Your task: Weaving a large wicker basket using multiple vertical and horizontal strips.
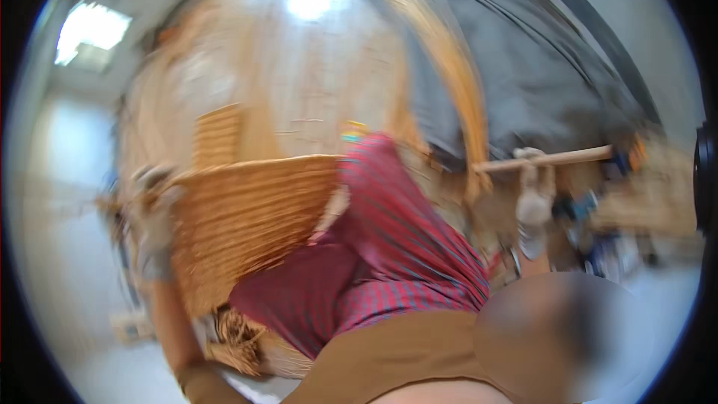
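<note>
My left hand (155, 213), in a pale work glove, is closed at the left edge of a woven panel (254, 217) made of orange-brown strips. The panel stands tilted in front of me, its right side against my knee under a maroon striped cloth (404, 217). Out to the right, my gloved right hand (532, 198) has its fingers round a pale wooden stick (576, 157), which lies roughly crosswise. A dark thing sits by the stick's right end, too blurred to name. Motion smears both hands.
Beyond the panel, a smaller woven piece (217, 135) lies on a pale brown surface (307, 82) with thin scraps. Long yellowish strips (445, 52) run beside a dark grey sheet (538, 67). A bundle of strands (241, 338) lies near my left forearm. Blurred clutter (609, 251) stands at right.
</note>
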